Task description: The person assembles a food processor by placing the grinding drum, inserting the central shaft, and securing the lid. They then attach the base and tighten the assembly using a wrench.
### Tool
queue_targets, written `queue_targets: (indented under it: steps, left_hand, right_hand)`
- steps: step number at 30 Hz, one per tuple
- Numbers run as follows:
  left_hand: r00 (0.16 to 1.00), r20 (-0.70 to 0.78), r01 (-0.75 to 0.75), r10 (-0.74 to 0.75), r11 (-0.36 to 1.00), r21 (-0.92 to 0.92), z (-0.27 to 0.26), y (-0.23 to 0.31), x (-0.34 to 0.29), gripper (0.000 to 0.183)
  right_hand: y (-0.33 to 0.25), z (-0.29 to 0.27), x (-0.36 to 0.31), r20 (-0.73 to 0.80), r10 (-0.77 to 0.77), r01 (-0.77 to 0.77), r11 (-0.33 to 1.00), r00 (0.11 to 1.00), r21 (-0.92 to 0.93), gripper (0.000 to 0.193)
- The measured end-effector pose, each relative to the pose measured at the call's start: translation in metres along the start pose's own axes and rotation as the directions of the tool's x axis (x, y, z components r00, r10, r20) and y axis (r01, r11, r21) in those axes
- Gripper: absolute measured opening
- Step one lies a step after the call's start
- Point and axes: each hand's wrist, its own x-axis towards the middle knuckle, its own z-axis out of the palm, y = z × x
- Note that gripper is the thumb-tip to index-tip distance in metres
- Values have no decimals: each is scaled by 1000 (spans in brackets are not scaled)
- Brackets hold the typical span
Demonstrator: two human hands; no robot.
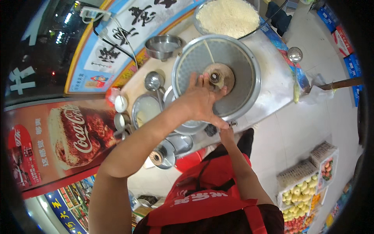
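Observation:
A deep round metal basin (243,91) stands at the near side of the counter. At its centre is a round, brown-stained disc (226,74) with a dark nut-like knob. My left hand (201,99) reaches over the basin's near rim with its fingers spread; the fingertips lie over the inside, close to the disc. Whether they touch the disc I cannot tell. Its thumb points down toward my right hand (227,134), which is closed just below the rim, beside a small metal fitting (233,123). What the right fingers hold is hidden. A pale strand (209,51) runs down the basin's far wall.
A large bowl of pale powder (228,17) stands behind the basin. To the left are a steel bowl (163,46), a ladle (154,81) and a pan of pale liquid (146,109). A skimmer (295,54) is at right; fruit crates (298,191) stand on the floor.

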Motion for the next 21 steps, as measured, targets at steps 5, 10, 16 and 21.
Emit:
queue_targets:
  steps: [5, 10, 16, 21]
  left_hand:
    - [1000, -7, -6, 6, 1000, -5, 4, 0, -3, 124]
    - [996, -85, -24, 19, 998, -60, 5, 1, -6, 124]
    - [999, 47, -9, 11, 1000, -27, -6, 7, 1, 126]
    - [987, 161, 20, -21, 1000, 4, -13, 9, 8, 129]
  right_hand:
    - [3, 11, 14, 127, -137, 156, 975, 982, -157, 21]
    - [14, 14, 19, 95, 14, -23, 996, 995, 91, 18]
    - [67, -19, 15, 34, 389, -164, 306, 921, 938, 19]
    - [135, -126, 16, 244, 423, 65, -596, 872, 801, 23]
